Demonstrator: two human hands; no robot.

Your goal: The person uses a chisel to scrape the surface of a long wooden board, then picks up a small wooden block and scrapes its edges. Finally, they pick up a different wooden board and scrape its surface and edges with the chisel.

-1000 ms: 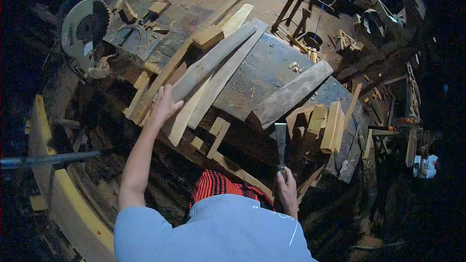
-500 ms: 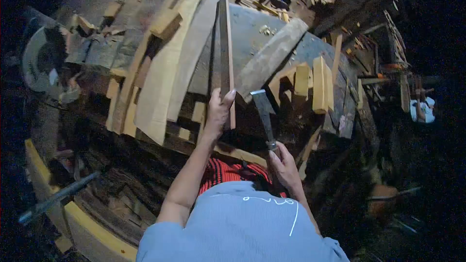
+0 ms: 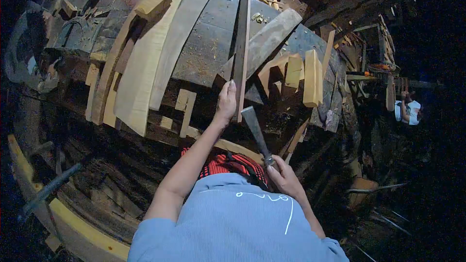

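Note:
A long narrow wooden strip (image 3: 241, 53) stands out over the workbench, its near end beside my left hand (image 3: 226, 101), whose fingers are wrapped round it. My right hand (image 3: 284, 174) grips a chisel (image 3: 256, 128) by its handle, low and to the right, with the flat blade pointing up and forward. The blade tip is close to the near end of the strip, apart from it. Behind the strip, a thick grey board (image 3: 276, 36) lies slantwise on the workbench (image 3: 208, 34).
Long pale planks (image 3: 145, 73) lie on the left, a wood block (image 3: 154, 5) on top of them. Right of centre are upright blocks (image 3: 312, 77). A circular blade shape (image 3: 24, 53) is at far left. Another person (image 3: 407, 109) is at far right.
The view has shifted, so the planks appear further left. The strip now looks more upright, and the chisel has turned, its blade nearer the strip's lower end.

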